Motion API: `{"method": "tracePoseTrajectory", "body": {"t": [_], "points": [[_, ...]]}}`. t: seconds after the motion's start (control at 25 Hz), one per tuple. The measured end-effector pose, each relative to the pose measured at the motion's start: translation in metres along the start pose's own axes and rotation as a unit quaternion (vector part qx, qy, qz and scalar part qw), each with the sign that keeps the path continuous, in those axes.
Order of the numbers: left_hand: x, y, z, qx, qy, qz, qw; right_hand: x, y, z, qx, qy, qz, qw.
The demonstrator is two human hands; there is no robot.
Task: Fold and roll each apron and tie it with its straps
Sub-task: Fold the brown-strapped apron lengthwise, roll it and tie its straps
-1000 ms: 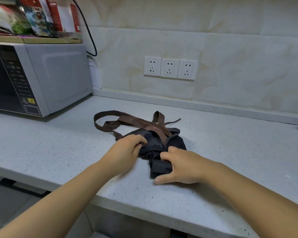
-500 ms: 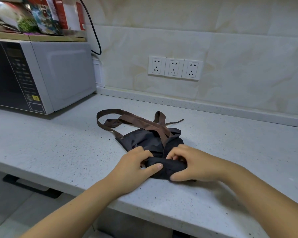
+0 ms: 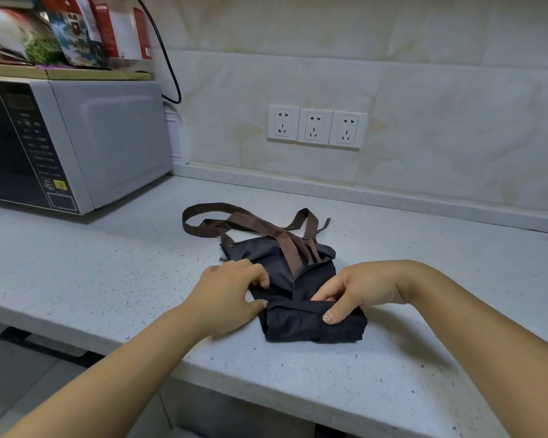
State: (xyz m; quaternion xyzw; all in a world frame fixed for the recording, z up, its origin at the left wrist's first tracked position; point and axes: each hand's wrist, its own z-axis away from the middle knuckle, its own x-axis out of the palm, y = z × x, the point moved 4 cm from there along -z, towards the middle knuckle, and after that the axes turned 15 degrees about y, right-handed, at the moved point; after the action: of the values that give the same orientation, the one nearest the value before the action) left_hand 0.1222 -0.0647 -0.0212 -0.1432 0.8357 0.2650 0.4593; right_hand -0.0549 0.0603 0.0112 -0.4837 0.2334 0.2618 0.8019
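Observation:
A dark navy apron (image 3: 301,324) lies folded narrow on the speckled white counter (image 3: 108,279), its near end turned over into a thick fold. Brown straps (image 3: 253,224) trail from its far end in a loop toward the microwave. My left hand (image 3: 231,292) grips the left edge of the fold, fingers curled on the cloth and thumb at its side. My right hand (image 3: 361,287) pinches the fold's right part, thumb on top and fingers tucked behind it.
A white microwave (image 3: 76,143) stands at the left with boxes and packets (image 3: 73,30) stacked on it. Three wall sockets (image 3: 315,128) sit on the tiled backsplash. A black cable (image 3: 168,74) hangs by the microwave. The counter's front edge runs just below my forearms.
Both hands have shifted slightly apart along the fold, and the rolled end looks flatter and wider than half a second ago. One second ago my hands were bunching the cloth farther back.

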Motion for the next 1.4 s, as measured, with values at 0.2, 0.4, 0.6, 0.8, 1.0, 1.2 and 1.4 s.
{"method": "tracePoseTrajectory", "body": {"t": [0.2,0.4,0.6,0.8,1.0,1.2,1.4], "points": [[0.000,0.008,0.008,-0.003,0.065,-0.032,0.997,-0.003,-0.001,-0.005,0.000,0.024,0.018,1.000],[-0.005,0.018,0.025,-0.019,0.135,0.111,0.984,-0.003,0.003,-0.007,-0.017,0.166,0.035,0.985],[0.010,0.030,0.037,0.046,0.083,0.056,0.994,-0.006,-0.012,0.006,-0.011,0.177,0.117,0.977],[0.012,0.038,0.039,0.088,0.103,0.047,0.990,-0.028,-0.073,-0.033,-0.089,0.362,0.132,0.919],[0.004,0.054,0.037,0.120,0.062,0.006,0.991,0.011,-0.069,-0.106,0.012,0.257,0.254,0.932],[0.014,0.068,0.030,0.165,0.085,-0.076,0.980,0.017,-0.061,-0.103,0.085,0.257,0.058,0.961],[0.027,0.074,0.033,0.179,0.112,-0.082,0.974,0.017,-0.047,-0.097,0.129,0.279,-0.144,0.941]]}}
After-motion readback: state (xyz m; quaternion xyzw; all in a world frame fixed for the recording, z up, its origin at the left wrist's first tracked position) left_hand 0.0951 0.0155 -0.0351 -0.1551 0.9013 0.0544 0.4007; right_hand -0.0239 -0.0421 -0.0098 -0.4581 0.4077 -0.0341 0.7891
